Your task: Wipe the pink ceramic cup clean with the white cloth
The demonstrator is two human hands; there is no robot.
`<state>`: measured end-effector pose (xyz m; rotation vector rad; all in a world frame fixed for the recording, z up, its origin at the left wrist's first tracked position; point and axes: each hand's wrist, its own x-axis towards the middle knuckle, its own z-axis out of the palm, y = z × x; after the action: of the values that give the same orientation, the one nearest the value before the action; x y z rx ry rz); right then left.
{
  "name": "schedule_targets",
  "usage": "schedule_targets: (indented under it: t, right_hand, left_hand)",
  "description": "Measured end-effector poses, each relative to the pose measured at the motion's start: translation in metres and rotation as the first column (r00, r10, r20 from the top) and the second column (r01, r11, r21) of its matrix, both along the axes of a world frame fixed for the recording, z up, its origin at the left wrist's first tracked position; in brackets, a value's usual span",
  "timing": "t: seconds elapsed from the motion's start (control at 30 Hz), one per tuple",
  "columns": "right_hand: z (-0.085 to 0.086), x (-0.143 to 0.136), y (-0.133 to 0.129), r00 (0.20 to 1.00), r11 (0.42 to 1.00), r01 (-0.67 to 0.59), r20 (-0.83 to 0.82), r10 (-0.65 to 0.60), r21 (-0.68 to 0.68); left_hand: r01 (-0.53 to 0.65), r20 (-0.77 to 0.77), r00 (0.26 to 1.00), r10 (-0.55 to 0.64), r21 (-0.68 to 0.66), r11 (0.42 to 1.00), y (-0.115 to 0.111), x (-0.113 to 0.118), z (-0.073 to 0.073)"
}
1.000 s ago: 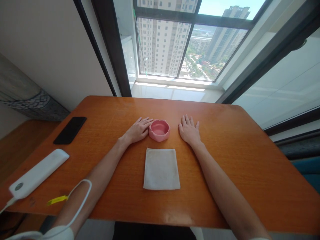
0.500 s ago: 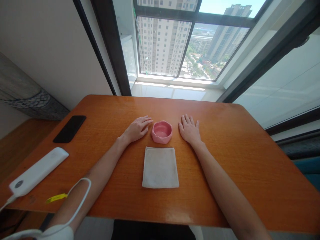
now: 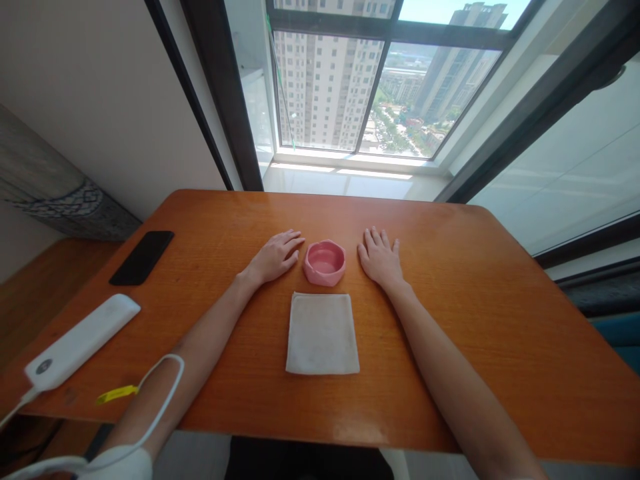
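Observation:
A pink faceted bowl [image 3: 325,272] stands on the wooden table between my two hands. Just left of it, my left hand [image 3: 277,257] rests on the tabletop with its fingers stretched toward the bowl, a small gap between them. On the other side, my right hand [image 3: 381,259] lies palm down with fingers spread, apart from the bowl. Neither hand holds anything. Closer to me, a square whitish cloth [image 3: 323,335] lies flat in front of the bowl.
To the left on the table [image 3: 450,320] lie a black phone [image 3: 141,258] and a long white device [image 3: 83,341] with a cable. A white cord with a yellow tag [image 3: 117,395] crosses my left forearm. Beyond the far edge is a window [image 3: 330,87].
The whole view has shifted very slightly. My left fingers sit a little farther from the bowl; otherwise both hands, the bowl and the cloth look the same.

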<state>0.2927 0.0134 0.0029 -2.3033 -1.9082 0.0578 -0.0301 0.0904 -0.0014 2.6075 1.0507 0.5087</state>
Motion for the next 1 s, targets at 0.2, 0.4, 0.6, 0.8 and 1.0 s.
schedule_targets:
  t: [0.2,0.4,0.6,0.8,1.0]
  right_hand:
    - [-0.0001,0.0005,0.0004,1.0,1.0,-0.001,-0.013,0.001,0.005]
    - [-0.0024,0.0014,0.0003,1.0,1.0,-0.004,-0.012,0.005,0.018]
    - [-0.0034,0.0017,0.0002,1.0,1.0,-0.004,-0.007,0.004,0.021]
    - [-0.0036,0.0013,-0.0005,1.0,1.0,-0.004,-0.001,0.004,0.03]
    - [-0.0026,0.001,0.0009,0.999,1.0,-0.004,-0.041,0.005,0.018]
  left_hand:
    - [-0.003,0.009,1.0,0.003,0.003,1.0,0.0003,0.0001,-0.0011]
    - [-0.002,0.002,1.0,0.002,0.0,1.0,0.0004,0.0006,0.0]
    - [-0.004,-0.013,1.0,0.004,-0.005,1.0,-0.0005,0.0012,0.0013]
    - [-0.005,-0.007,1.0,0.005,0.001,1.0,-0.001,0.0012,0.002]
    - [-0.005,0.006,1.0,0.005,0.004,1.0,0.0002,0.0005,-0.0002]
